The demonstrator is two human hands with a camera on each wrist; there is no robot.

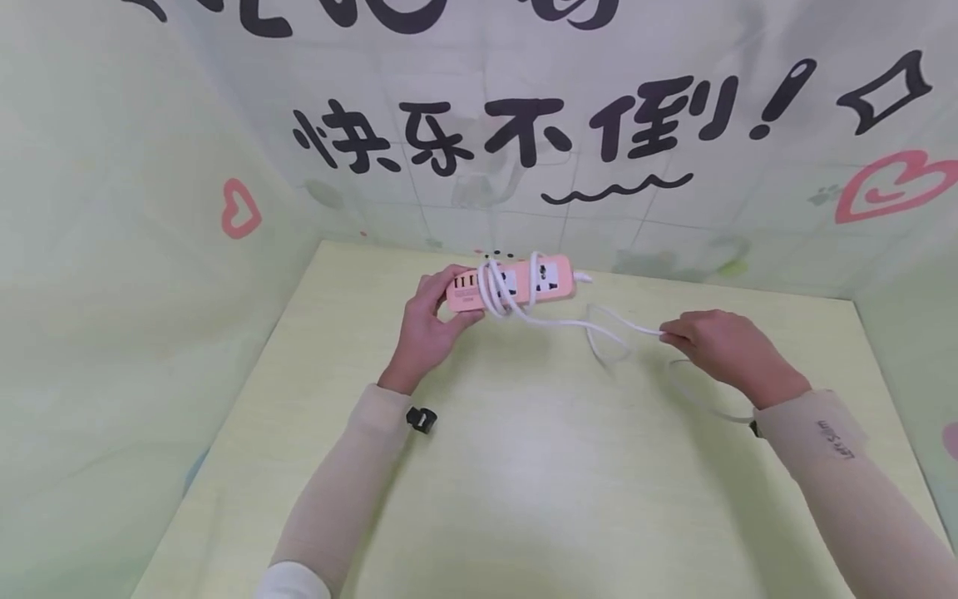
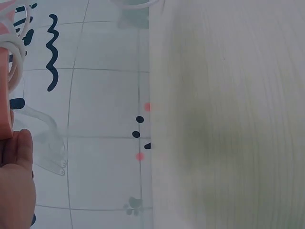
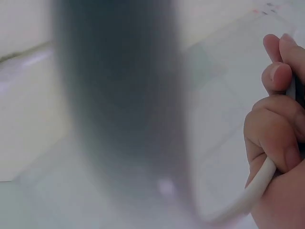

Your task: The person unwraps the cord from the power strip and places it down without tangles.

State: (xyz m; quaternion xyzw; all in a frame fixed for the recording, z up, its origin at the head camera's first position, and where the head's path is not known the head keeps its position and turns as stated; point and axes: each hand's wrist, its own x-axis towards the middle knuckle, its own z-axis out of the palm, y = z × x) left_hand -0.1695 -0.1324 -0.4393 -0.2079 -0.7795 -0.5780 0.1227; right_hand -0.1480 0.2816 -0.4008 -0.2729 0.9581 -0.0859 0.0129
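Note:
A pink power strip (image 1: 552,279) with sockets and USB ports is held up over the far part of the table. My left hand (image 1: 428,324) grips its left end, thumb below and fingers above. White cable (image 1: 561,322) winds in several loops around the strip, then runs off to the right. There my right hand (image 1: 729,353) pinches it, and a slack length hangs below toward the wrist. In the right wrist view, curled fingers (image 3: 274,129) close around the cable (image 3: 259,183). The strip's edge (image 2: 5,105) shows at the left of the left wrist view.
The pale wooden table (image 1: 524,466) extends below both arms. Printed curtain-like sheets (image 1: 479,191) with dark lettering enclose its back and sides. A dark blurred shape (image 3: 124,95) blocks much of the right wrist view.

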